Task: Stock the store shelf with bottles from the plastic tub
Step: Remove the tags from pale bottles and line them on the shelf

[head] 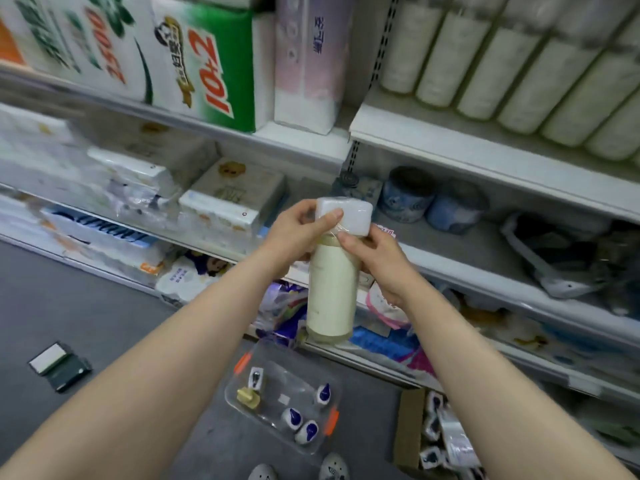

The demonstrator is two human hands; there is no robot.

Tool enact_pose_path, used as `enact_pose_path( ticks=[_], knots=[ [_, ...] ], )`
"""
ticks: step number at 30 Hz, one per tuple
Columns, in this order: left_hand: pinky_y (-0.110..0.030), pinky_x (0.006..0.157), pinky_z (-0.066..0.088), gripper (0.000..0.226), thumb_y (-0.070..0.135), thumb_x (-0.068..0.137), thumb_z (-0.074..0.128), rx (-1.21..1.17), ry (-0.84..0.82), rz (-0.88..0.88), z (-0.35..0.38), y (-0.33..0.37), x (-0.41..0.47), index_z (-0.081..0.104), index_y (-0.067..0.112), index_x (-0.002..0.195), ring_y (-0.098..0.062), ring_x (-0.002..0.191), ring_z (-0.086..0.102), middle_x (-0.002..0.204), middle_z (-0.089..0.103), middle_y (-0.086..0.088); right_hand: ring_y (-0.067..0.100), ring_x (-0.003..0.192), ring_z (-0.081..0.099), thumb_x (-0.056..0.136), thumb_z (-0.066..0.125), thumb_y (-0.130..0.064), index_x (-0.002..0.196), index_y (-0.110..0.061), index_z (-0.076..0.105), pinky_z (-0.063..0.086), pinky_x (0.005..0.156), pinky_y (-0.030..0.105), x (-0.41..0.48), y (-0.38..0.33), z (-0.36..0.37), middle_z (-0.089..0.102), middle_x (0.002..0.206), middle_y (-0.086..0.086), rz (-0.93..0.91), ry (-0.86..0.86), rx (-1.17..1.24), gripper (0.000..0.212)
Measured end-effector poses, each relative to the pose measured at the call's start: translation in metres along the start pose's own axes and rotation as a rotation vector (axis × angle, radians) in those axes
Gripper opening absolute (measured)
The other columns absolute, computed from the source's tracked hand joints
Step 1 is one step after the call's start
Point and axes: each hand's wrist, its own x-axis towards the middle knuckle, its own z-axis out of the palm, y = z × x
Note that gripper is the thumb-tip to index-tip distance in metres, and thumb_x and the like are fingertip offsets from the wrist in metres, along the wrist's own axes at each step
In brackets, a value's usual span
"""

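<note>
Grey floor [104, 306] fills the left of my feed, with a dark flat case [59, 367] lying on it. Past that, the lower racks hold what look like tissue packs [228, 199], though blur smears the labels there. Down on the floor, near centre, sits the clear plastic tub [298, 375] with orange latches (lid off). Several small white-and-blue bottles [292, 419] and one yellowish piece [248, 397] lie inside it.

Above the tub, the left hand [298, 226] curls round the white cap of a cream bottle [330, 285], thumb pressed across the cap's front. The bottle hangs close to upright in mid-air, in front of the shelf [467, 247] edge and touching no board. Clear film covers its cap. The right hand [377, 261] pinches the bottle's neck just under the cap, fingertips closed on the film.

Right of the arms, a cardboard box [410, 424] of small packaged goods stands on the floor. On the shelf behind the bottle I see two blue tins [405, 195] side by side. White rolls [519, 64] line the board above.
</note>
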Motion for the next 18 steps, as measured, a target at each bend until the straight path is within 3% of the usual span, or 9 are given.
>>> enact_pose_path(
  ticks=[4,7,11,18],
  knots=[
    [-0.035,0.072,0.060,0.032,0.039,0.087,0.072,-0.009,-0.028,0.061,0.008,0.037,0.006,0.066,0.023,0.114,-0.015,0.090,0.070,0.096,0.070,0.004,0.017,0.108,0.069,0.092,0.070,-0.019,0.127,-0.017,0.061,0.055,0.082,0.028,0.000,-0.032,-0.009,0.073,0.116,0.002,-0.085,0.039,-0.014,0.036],
    [-0.039,0.074,0.061,0.033,0.036,0.087,0.072,-0.012,-0.062,0.109,0.012,0.062,0.009,0.065,0.020,0.116,-0.020,0.090,0.071,0.102,0.072,-0.006,0.016,0.108,0.069,0.091,0.070,-0.022,0.129,-0.019,0.060,0.055,0.084,0.030,0.001,-0.053,-0.015,0.073,0.117,0.001,-0.145,0.061,-0.039,0.039],
    [-0.033,0.066,0.056,0.030,0.034,0.088,0.072,-0.009,-0.081,0.176,0.019,0.096,0.020,0.066,0.018,0.113,-0.022,0.081,0.071,0.101,0.074,-0.013,0.020,0.110,0.068,0.093,0.069,-0.021,0.131,-0.014,0.058,0.056,0.082,0.030,0.006,-0.084,-0.027,0.072,0.120,0.004,-0.205,0.066,-0.016,0.041],
    [-0.039,0.075,0.059,0.032,0.042,0.084,0.075,0.017,-0.085,0.303,0.036,0.159,0.055,0.065,0.029,0.111,-0.017,0.097,0.071,0.106,0.072,-0.001,0.019,0.109,0.069,0.093,0.068,-0.018,0.130,-0.010,0.059,0.056,0.083,0.029,0.032,-0.147,-0.051,0.072,0.118,0.007,-0.355,0.090,-0.020,0.039]
  ],
)
